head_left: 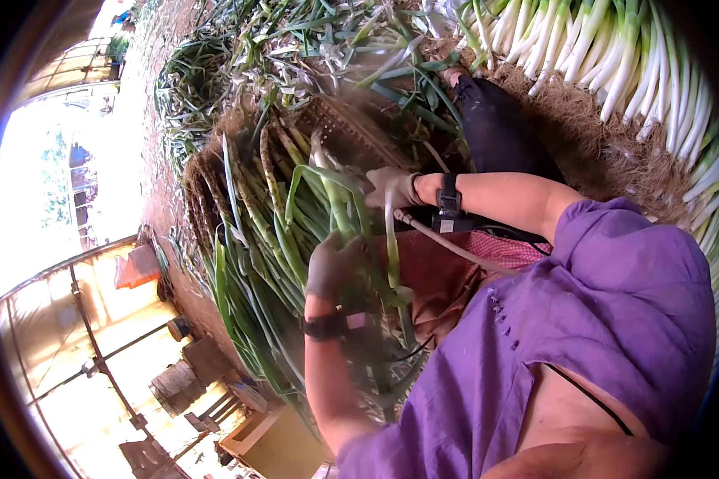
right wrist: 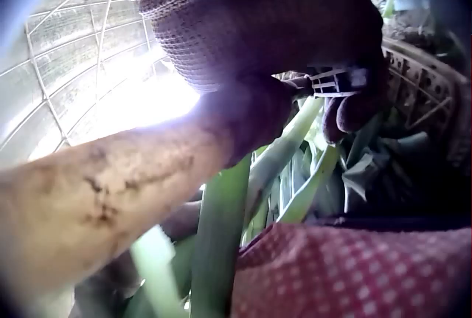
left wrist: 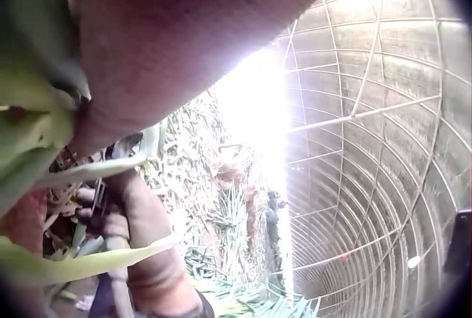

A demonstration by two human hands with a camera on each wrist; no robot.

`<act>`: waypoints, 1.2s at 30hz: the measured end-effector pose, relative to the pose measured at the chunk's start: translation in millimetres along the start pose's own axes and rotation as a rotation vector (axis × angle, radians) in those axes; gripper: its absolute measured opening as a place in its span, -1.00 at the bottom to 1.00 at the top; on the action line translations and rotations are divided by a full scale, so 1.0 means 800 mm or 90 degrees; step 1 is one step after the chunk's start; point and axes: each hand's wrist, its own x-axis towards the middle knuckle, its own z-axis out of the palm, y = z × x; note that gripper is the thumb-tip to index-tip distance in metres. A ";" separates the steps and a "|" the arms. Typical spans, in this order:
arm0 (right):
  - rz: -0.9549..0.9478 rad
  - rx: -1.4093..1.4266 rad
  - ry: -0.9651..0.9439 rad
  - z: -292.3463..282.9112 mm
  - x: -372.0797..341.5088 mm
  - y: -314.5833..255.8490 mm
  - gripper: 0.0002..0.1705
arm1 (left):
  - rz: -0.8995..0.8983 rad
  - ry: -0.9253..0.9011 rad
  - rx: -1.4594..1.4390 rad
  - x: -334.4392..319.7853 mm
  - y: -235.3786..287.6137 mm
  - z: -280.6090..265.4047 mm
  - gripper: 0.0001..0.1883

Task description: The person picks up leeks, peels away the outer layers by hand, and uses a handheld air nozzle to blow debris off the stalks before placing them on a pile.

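My gloved left hand (head_left: pixel 333 265) grips a green onion (head_left: pixel 337 201) by its leafy part, its pale end pointing away from my body. Beside that onion, my gloved right hand (head_left: pixel 391 188) holds the end of a pale hose (head_left: pixel 463 249) that trails back past my lap. In the right wrist view the hose (right wrist: pixel 110 192) looms large, dark-spotted, under the curled right glove (right wrist: pixel 273 23). The left glove (left wrist: pixel 177 45) fills the top of the left wrist view. Untrimmed green onions (head_left: pixel 256 195) with soil-brown root ends lie in a heap close to my left hand.
A brown plastic crate (head_left: pixel 355 132) stands beyond my hands. Stripped leaves (head_left: pixel 208 76) are piled on the ground farther off. On my right, cleaned white-stemmed green onions (head_left: pixel 583 48) lie in a long row with roots. A red dotted cloth (right wrist: pixel 354 270) covers my lap.
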 end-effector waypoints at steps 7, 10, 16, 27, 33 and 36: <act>0.039 0.125 -0.065 -0.027 -0.040 -0.011 -0.70 | 0.017 -0.048 -0.069 0.006 -0.006 0.011 -0.54; 0.082 0.156 -0.071 -0.030 -0.003 -0.005 -0.75 | 0.065 -0.057 0.011 0.022 -0.027 0.020 -0.62; 0.093 0.114 -0.093 -0.044 0.021 -0.019 -0.75 | 0.041 -0.122 0.101 0.014 0.003 0.020 -0.60; -0.076 -0.089 -0.011 -0.025 0.038 0.023 -0.75 | -0.041 -0.059 0.101 0.015 0.016 0.006 -0.56; 0.009 -0.034 -0.021 -0.038 0.002 -0.016 -0.69 | -0.116 0.279 0.308 0.043 -0.112 -0.074 -0.41; 0.038 -0.001 -0.037 -0.041 -0.005 -0.019 -0.71 | -0.188 0.303 0.414 0.040 -0.127 -0.050 -0.32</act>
